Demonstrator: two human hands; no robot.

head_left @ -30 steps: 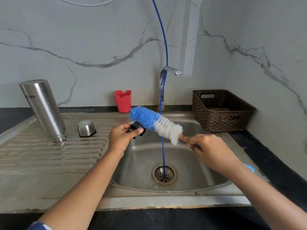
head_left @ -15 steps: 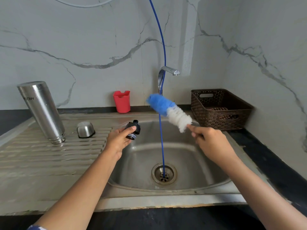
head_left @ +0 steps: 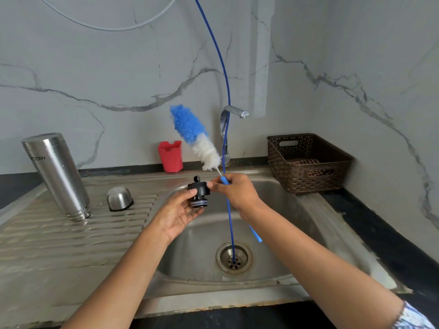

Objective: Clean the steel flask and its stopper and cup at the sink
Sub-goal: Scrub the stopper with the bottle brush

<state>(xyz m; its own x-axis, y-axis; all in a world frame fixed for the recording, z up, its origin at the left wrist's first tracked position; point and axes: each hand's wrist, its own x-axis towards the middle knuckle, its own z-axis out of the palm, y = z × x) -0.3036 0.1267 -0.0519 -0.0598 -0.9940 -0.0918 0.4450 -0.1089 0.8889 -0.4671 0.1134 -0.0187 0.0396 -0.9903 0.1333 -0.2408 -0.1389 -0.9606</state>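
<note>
L hand (head_left: pixel 177 212): palm up, centre of frame, over the sink bowl; thumb on side of stopper, fingers curved under it, so clamped on it.
Stopper (head_left: pixel 198 194): black, knob end up, grey-blue ring at bottom; held in L hand above left part of the bowl.
R hand (head_left: pixel 235 191): fingers wrapped tight round brush handle; a fingertip touches stopper's right edge.
Brush (head_left: pixel 190 131): blue + white bristle head points up-left towards the wall; blue handle tip sticks out below R wrist.
Flask (head_left: pixel 58 174): steel, mouth down on ribbed drainboard, left of frame.
Cup (head_left: pixel 120 198): steel, upside down just right of flask, not touching.
Sink (head_left: pixel 285 233): steel; drain at lower centre.
Hose (head_left: pixel 225 79): thin blue, drops from top of frame into the drain, passing in front of tap (head_left: pixel 234 112).
Back edge: red holder (head_left: pixel 171 156) by the wall; brown basket (head_left: pixel 275 157) at right on black table (head_left: pixel 380 233).
</note>
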